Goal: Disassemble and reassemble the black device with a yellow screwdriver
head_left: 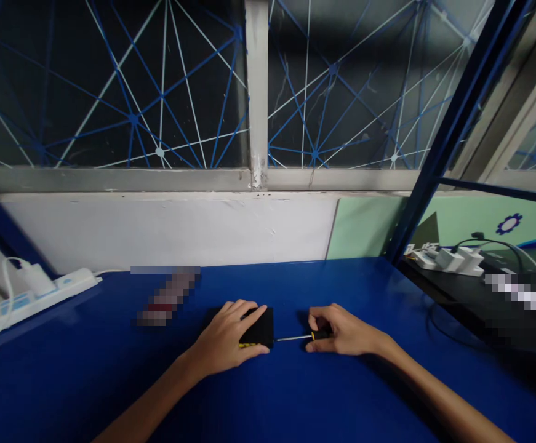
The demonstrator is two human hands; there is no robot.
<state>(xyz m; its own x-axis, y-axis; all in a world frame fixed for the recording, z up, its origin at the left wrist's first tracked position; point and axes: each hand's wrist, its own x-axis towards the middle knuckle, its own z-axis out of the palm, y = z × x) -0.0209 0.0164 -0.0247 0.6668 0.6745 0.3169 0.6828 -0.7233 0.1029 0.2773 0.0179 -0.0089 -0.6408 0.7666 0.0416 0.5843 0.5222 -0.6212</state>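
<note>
My left hand (226, 338) lies over a small black box-like object (263, 326) with a yellow strip low on its near side. Its thumb is along the near edge and the fingers are over the top, gripping it against the table. In my right hand (339, 332) is a screwdriver (295, 338) with a black and yellow handle, held between thumb and curled fingers. The thin metal shaft points left, and its tip is at the right side of the black object. Whether the tip sits in a screw or hole is too small to tell.
The blue table (286, 394) runs back to a white wall panel (180, 227). At the left is a white power strip (69, 283) with a plug and cable. A blurred-out item (170, 298) lies behind my left hand. More white plugs (456, 258) stand on a black surface at right.
</note>
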